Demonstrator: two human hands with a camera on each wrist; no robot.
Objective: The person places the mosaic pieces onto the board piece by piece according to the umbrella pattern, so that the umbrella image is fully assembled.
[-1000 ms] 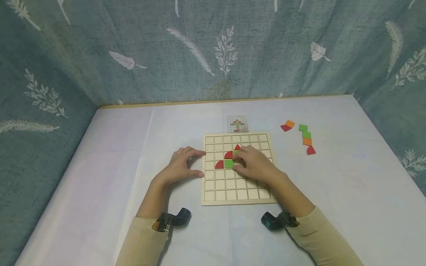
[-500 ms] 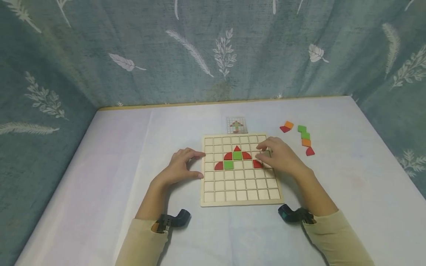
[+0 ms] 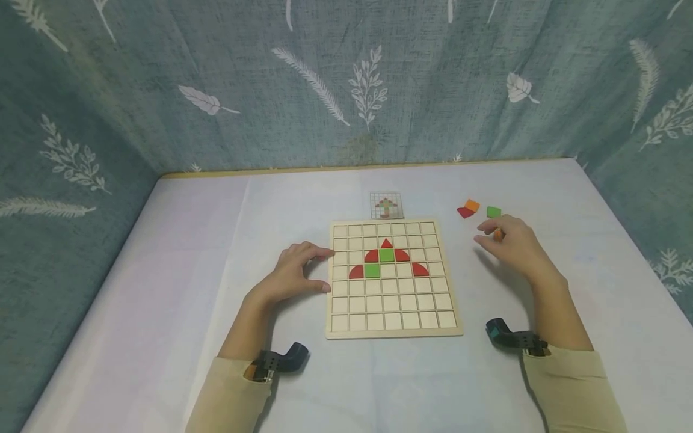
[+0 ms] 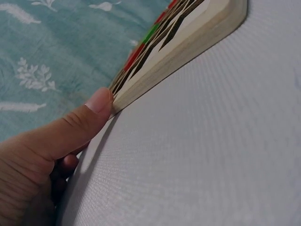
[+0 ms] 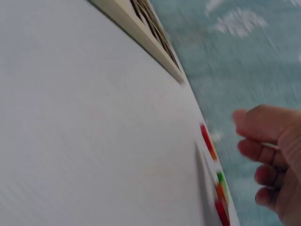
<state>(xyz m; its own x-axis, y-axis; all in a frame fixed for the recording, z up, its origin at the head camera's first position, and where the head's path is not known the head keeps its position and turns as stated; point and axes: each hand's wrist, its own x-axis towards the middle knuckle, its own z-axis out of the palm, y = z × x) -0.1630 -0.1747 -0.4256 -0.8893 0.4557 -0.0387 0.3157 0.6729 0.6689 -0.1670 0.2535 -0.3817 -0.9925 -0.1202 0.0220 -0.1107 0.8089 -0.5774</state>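
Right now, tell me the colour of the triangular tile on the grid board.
The triangular tile is red, showing best in the head view.

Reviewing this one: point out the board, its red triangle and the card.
Board [image 3: 390,287]: head view, bare square near its middle.
Red triangle [image 3: 386,244]: head view, centre of its face.
Card [image 3: 387,205]: head view, middle of its face.

Soft light, blurry right-wrist view

Your pale grid board [image 3: 397,287] lies flat, bearing red and green pieces [image 3: 387,255]; loose tiles [image 3: 472,205] lie at its two o'clock
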